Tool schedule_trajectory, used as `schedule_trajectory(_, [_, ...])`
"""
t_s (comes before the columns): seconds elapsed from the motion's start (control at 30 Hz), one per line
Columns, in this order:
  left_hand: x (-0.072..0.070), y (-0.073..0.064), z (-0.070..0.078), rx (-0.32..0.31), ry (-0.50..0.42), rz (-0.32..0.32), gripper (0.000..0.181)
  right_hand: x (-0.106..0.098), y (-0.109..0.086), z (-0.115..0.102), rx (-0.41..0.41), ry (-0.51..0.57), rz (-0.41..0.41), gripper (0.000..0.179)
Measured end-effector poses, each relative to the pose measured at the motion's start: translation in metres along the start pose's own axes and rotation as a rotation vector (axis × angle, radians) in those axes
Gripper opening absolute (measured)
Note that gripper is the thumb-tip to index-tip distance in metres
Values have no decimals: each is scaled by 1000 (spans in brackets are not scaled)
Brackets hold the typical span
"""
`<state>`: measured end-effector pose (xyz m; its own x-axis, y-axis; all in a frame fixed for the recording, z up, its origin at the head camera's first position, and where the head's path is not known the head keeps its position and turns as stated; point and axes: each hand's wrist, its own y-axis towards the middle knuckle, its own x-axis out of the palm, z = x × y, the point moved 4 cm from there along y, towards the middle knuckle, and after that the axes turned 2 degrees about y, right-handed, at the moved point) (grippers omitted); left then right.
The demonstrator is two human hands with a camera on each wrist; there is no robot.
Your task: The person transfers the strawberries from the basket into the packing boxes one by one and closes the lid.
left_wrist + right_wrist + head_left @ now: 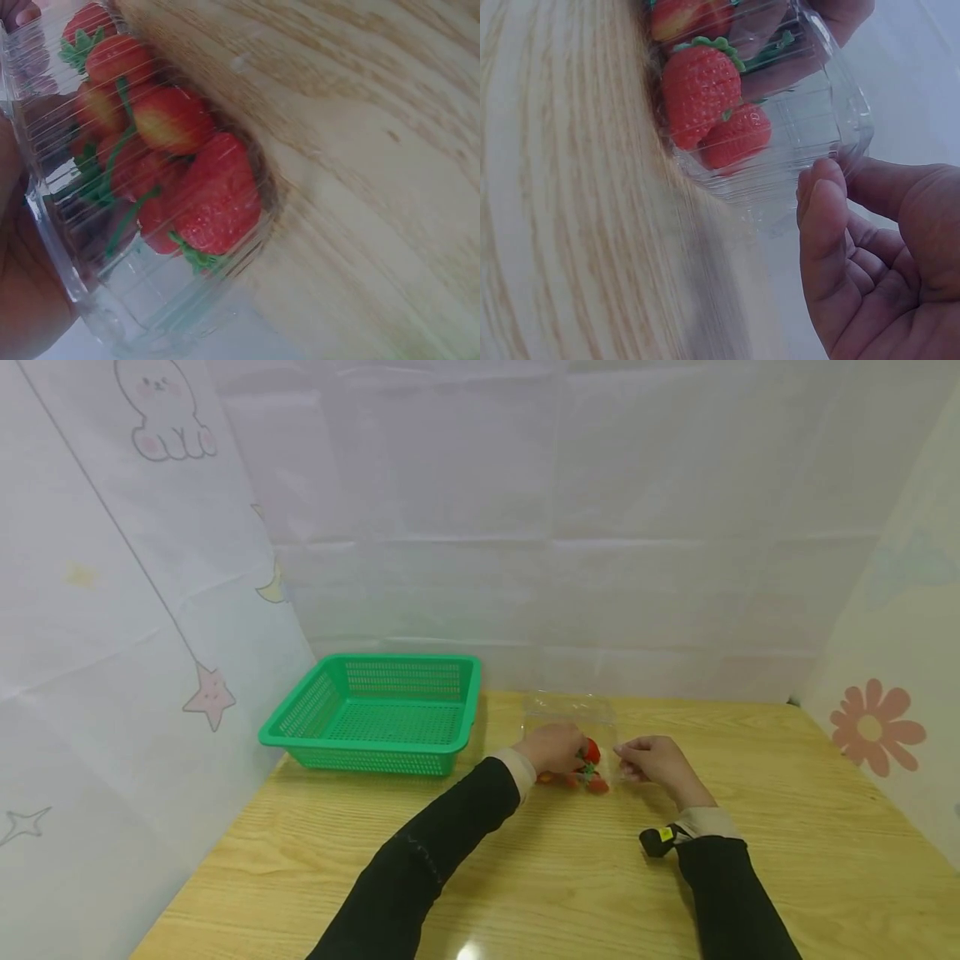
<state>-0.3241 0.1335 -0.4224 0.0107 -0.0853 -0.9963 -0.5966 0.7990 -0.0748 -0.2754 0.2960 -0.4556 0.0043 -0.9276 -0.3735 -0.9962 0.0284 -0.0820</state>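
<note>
A clear plastic box (536, 714) with its lid raised at the back stands on the table, holding strawberries (701, 91) and round red-yellow cherries (174, 121) with green stems. My left hand (553, 747) reaches over the rim, its fingers down among the fruit. Through the plastic in the right wrist view those fingers show beside a green stem; whether they grip a piece cannot be made out. At the box's right side my right hand (660, 764) pinches the rim between thumb and fingers. One strawberry (592, 751) shows right beside the left fingertips.
A green plastic basket (375, 748) with slotted walls stands to the left of the box, near the back of the wooden table (570, 868). White cloth (562, 527) printed with cartoon figures hangs behind and on both sides.
</note>
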Motion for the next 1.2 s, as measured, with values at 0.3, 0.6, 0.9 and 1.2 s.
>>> schedule_trajectory(0.3, [0,-1,-4,-15,-32,-23,18,2,0,-3,0,-3,2,40])
schedule_trajectory(0.6, [-8,-18,-16,-44,-4,107,31,3,-3,-6,1,-4,-10,43])
schedule_trajectory(0.9, [-19,-49,-34,-285,-277,334,32,1,-4,-5,-1,11,-14,44])
schedule_trajectory(1.2, [-3,-67,-46,-455,-574,380,56,2,-3,-4,5,15,-4,42])
